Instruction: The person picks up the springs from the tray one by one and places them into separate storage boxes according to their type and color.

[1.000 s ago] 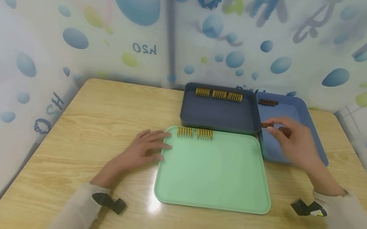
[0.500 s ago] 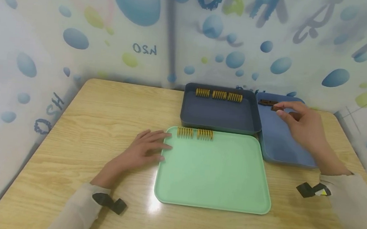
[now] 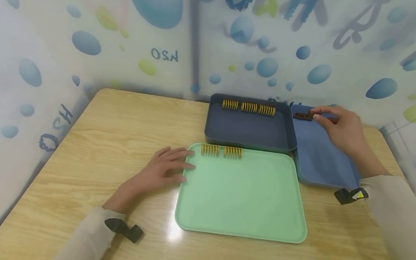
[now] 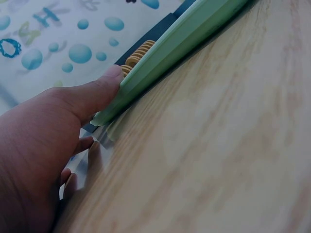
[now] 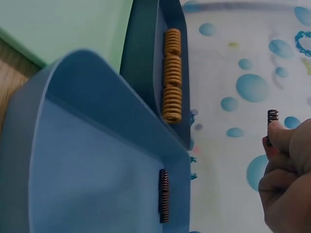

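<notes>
Between thumb and fingertips, my right hand (image 3: pixel 347 131) pinches a small dark brown coil spring (image 5: pixel 272 116) above the back of the blue tray (image 3: pixel 325 162). Dark springs (image 5: pixel 164 196) lie end to end along that tray's back wall. My left hand (image 3: pixel 159 171) rests with spread fingers at the left edge of the green tray (image 3: pixel 239 200); in the left wrist view its thumb (image 4: pixel 99 91) touches the rim. Two yellow springs (image 3: pixel 232 152) lie side by side at the green tray's back edge.
A dark navy tray (image 3: pixel 249 131) stands behind the green one and holds three yellow springs (image 3: pixel 249 107) along its back wall. The blue tray adjoins it on the right. Behind the wooden table (image 3: pixel 121 128) rises a patterned wall (image 3: pixel 125 72).
My right hand has carried the brown spring from the left side of the blue tray away toward its back, near the other dark springs. The left hand has stayed in place.
</notes>
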Motion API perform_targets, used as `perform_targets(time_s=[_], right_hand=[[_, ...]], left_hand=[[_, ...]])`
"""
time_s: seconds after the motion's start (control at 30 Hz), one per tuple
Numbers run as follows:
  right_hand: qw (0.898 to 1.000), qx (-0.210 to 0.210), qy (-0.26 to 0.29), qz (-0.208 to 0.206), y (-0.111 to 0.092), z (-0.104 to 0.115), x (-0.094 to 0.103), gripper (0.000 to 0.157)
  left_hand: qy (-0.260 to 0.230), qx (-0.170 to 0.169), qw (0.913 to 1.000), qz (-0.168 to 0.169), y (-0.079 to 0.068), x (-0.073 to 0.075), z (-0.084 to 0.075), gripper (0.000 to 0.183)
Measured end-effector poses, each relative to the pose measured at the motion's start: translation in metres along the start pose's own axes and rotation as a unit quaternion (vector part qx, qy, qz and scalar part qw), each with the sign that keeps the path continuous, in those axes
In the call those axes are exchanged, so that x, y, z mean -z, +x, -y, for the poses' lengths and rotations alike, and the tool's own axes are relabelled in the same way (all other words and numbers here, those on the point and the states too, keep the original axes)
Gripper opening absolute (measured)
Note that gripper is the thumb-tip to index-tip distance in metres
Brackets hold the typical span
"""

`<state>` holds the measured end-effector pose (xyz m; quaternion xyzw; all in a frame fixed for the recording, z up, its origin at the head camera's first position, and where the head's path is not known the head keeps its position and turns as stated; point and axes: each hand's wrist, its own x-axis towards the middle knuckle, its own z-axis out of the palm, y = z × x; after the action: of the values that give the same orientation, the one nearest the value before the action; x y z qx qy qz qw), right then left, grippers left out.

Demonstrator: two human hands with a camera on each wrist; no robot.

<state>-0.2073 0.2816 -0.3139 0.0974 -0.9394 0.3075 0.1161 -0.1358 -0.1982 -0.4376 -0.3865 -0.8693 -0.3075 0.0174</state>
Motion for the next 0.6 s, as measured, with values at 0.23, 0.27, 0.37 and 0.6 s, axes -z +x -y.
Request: perform_targets(time_s=[0.23, 0.27, 0.37, 0.6], right_hand=[[1.0, -0.02, 0.017, 0.008, 0.009, -0.013, -0.008, 0.031], [1.0, -0.025, 0.015, 0.009, 0.01, -0.015, -0.009, 0.032], [0.999, -0.04, 0.011, 0.014, 0.014, -0.022, -0.011, 0.035], [0.998, -0.056, 0.003, 0.028, 0.023, -0.035, -0.017, 0.038]], left_hand=[[0.0, -0.004, 1.0, -0.004, 0.001, -0.001, 0.001, 0.035], [0.0, -0.004, 1.0, -0.004, 0.001, -0.001, 0.001, 0.035], [0.0, -0.005, 1.0, -0.004, 0.001, -0.001, 0.0, 0.035], [-0.002, -0.005, 1.0, -0.003, 0.0, 0.001, -0.001, 0.035]])
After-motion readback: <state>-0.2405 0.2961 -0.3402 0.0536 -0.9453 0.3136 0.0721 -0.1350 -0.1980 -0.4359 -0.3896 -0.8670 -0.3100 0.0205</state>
